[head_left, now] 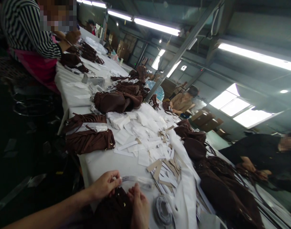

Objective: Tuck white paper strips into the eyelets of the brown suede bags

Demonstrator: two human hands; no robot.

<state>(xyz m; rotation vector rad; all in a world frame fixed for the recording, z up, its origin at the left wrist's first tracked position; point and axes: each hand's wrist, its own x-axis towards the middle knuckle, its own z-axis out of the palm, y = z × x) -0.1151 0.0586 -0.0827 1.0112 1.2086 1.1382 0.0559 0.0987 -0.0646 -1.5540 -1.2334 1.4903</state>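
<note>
My left hand (106, 183) is closed in a pinch on the end of a clear plastic strip (138, 180) that lies across the white table (104, 162). Beside it, my right hand (139, 206) curls over the top edge of a dark brown bag (114, 211) at the table's near edge. The right fingers are bent and pressed on the bag's fabric. A small brass stud shows on the bag between my hands.
Brown fringed bags (88, 141) lie in piles along the table, with scattered white paper slips (145, 140) and tan card strips (168, 167). A coil of cord (162, 210) sits near my right hand. A person in a striped top (28, 28) works at left, another person's hand (249, 165) at right.
</note>
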